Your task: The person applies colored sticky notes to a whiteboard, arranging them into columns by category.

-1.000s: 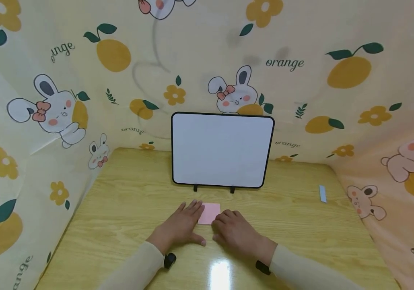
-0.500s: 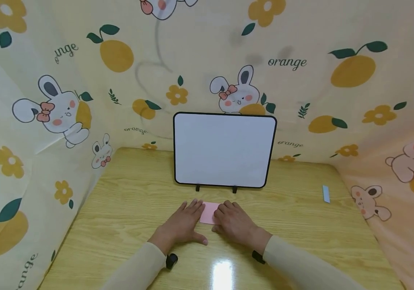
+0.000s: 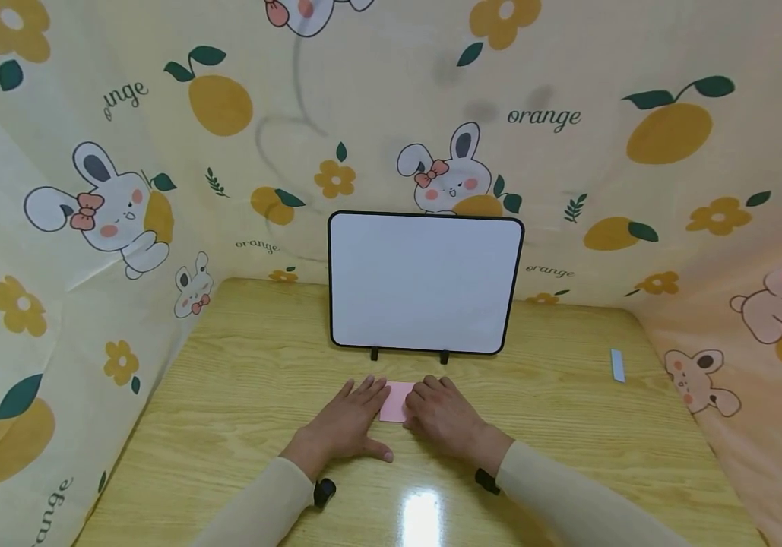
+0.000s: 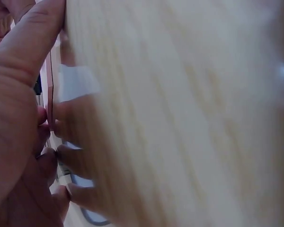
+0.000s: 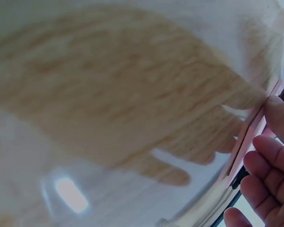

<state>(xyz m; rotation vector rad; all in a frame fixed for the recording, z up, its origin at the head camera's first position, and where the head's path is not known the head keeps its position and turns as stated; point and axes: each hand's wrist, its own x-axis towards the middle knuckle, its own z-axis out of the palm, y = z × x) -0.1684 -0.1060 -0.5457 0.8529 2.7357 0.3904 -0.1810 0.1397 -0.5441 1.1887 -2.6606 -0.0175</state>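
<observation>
A square pink sticky note pad [image 3: 393, 406] lies on the wooden table in front of the whiteboard. My left hand [image 3: 344, 420] rests with straight fingers along the pad's left edge, its thumb spread on the table. Over the right part of the pad my right hand [image 3: 447, 419] has its fingers curled, covering that edge. The right wrist view shows the right thumb [image 5: 278, 113] against the side of the pad [image 5: 248, 135], with the curled fingers beyond it. Seen from the left wrist, the pad's thin pink side [image 4: 49, 90] stands beyond the left thumb.
A whiteboard [image 3: 425, 282] with a black frame stands upright on small black feet behind the pad. A small pale blue strip [image 3: 618, 365] lies at the table's right side. Printed cloth [image 3: 281, 114] encloses the back and both sides.
My right hand has moved left onto the right part of the pink pad and its fingers cover more of it. The left hand stays in place. The head view has shifted slightly.
</observation>
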